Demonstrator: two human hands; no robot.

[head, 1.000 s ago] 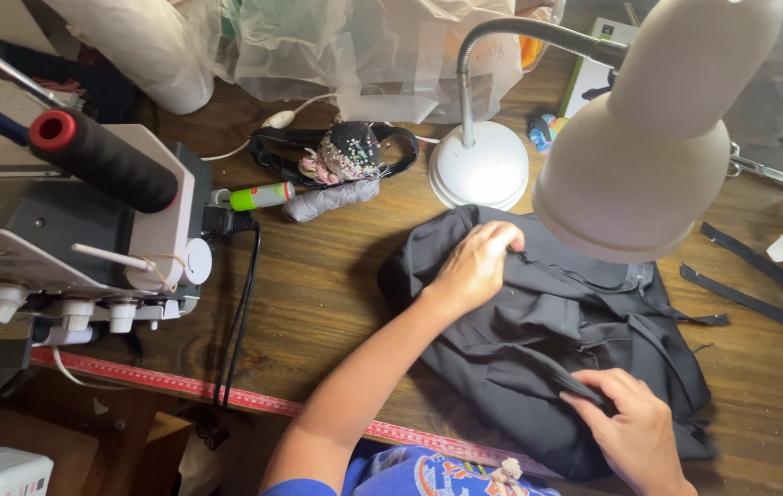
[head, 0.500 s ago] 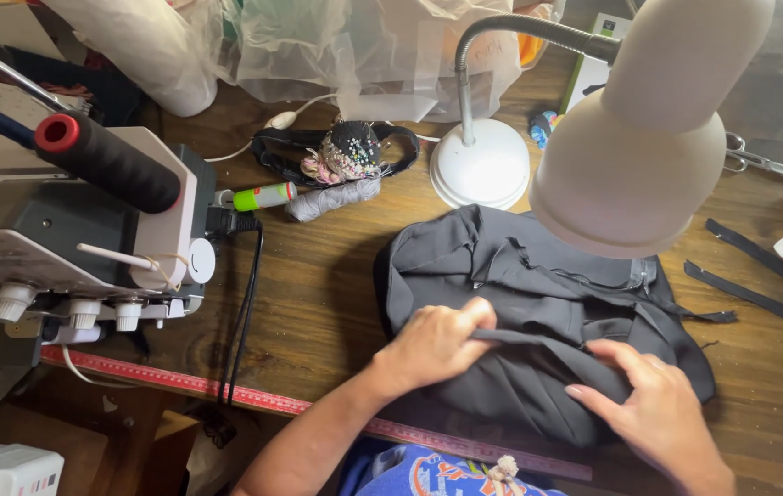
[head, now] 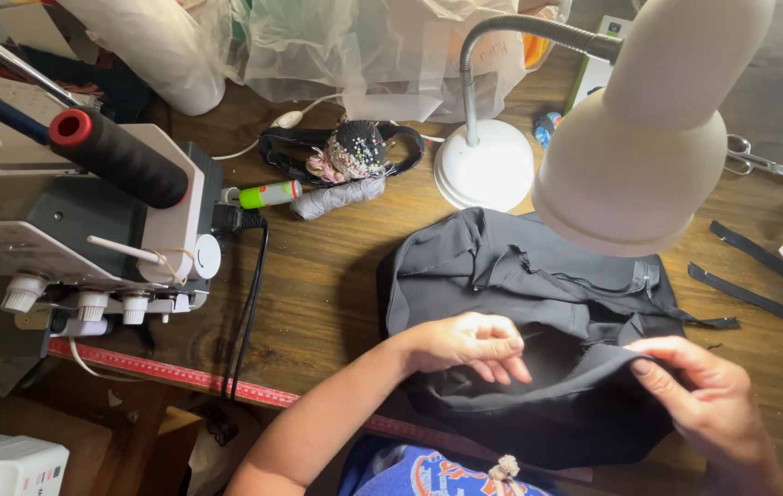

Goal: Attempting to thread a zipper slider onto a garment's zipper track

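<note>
A dark grey garment (head: pixel 502 276) lies crumpled on the wooden table (head: pixel 318 294) in front of me. My left hand (head: pixel 469 344) rests on its near part, fingers curled and pressing into a fold of the fabric. My right hand (head: pixel 699 395) pinches a raised edge of the same garment between thumb and fingers, lifting it slightly.
A white gooseneck lamp (head: pixel 639 138) hangs over the garment, its round base (head: pixel 483 165) behind. A sewing machine (head: pixel 70 230) with a dark thread cone stands left. A pincushion (head: pixel 355 152), grey thread spool (head: pixel 336 197), scissors (head: pixel 768 165), dark fabric strips (head: pixel 759 276) and a red ruler (head: pixel 180 377) lie about.
My left hand has slid from the far edge of the garment to its near part. My right hand has lifted a fabric edge; the garment has been refolded.
</note>
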